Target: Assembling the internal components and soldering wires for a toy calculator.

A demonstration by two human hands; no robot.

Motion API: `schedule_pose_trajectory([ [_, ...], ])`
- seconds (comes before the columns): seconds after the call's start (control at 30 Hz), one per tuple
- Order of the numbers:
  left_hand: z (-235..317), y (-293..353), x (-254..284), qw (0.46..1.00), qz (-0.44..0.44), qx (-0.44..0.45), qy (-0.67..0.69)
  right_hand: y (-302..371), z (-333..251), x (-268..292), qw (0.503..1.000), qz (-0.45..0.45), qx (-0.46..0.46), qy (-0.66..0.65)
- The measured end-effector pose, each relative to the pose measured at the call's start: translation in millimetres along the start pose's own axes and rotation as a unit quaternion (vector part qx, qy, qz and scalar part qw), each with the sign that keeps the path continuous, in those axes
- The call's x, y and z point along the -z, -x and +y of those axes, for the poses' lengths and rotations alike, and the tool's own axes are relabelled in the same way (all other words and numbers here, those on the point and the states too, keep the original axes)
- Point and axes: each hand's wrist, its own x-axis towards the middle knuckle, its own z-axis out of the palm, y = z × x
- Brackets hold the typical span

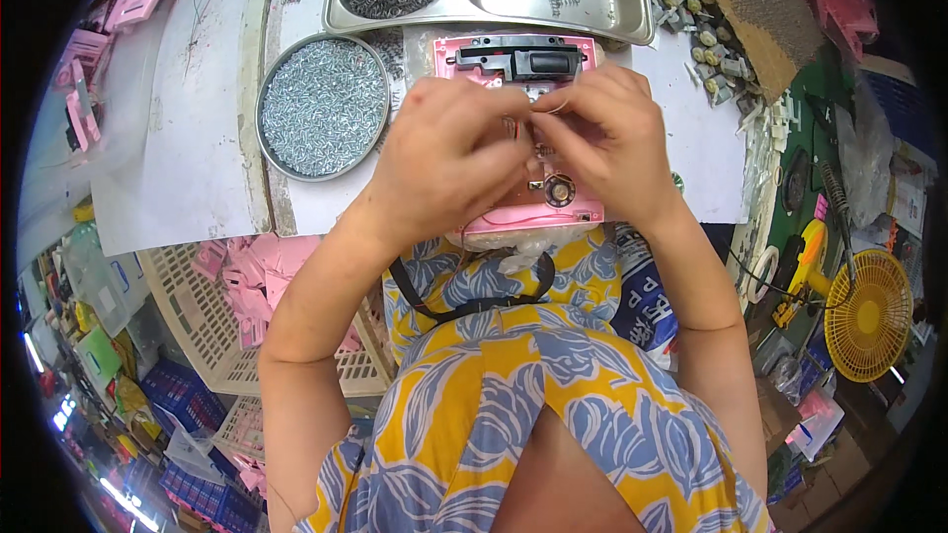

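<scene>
In front of me lies a pink plastic casing (590, 209) with electronic parts in it. A black module (543, 61) spans its far end, and a small round speaker (560, 190) sits near its right near corner. My left hand (439, 153) is closed over the casing's left side, its fingers curled and hiding what they may hold. My right hand (617, 143) is closed in a pinch over the casing's right side, thumb and forefinger meeting close to my left fingertips. A thin, pale strand shows at this pinch, too fine to name surely. The fingers cover the casing's middle.
Left of the casing stands a round metal dish (321, 109) full of screws. A steel tray (553, 25) with springs lies beyond. Small motors (706, 49) and brown cardboard (760, 20) are at the far right. A basket (212, 336) of pink parts and a yellow fan (869, 316) flank me.
</scene>
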Motion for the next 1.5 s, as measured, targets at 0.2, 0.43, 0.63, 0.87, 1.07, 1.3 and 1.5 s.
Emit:
schedule_pose_trajectory([
  [0.2,12.5,12.0,4.1,0.953,0.050,0.225,-0.199,15.4,-7.0,19.6,0.989,0.007,-0.075,-0.124],
  [0.43,36.8,-15.1,-3.9,0.961,-0.038,0.199,0.190,15.6,0.4,26.6,0.988,0.006,0.102,-0.115],
  [0.63,26.7,-40.6,3.0,0.918,-0.141,0.291,0.229,21.9,24.8,36.8,0.984,0.036,0.157,-0.077],
  [0.87,33.3,-36.0,-3.4,0.986,-0.095,0.124,0.057,142.3,96.9,153.9,0.767,0.528,-0.322,-0.170],
  [1.07,32.8,-44.8,-4.5,0.988,-0.127,0.077,0.047,224.4,147.6,247.3,0.648,0.639,-0.318,-0.264],
  [1.3,28.2,-38.4,-9.8,0.976,-0.038,0.190,0.105,335.4,156.0,307.7,0.726,0.635,-0.195,-0.181],
  [1.5,23.7,-41.8,-33.3,0.986,0.002,0.162,-0.025,219.0,58.1,165.8,0.737,0.513,-0.218,-0.381],
])
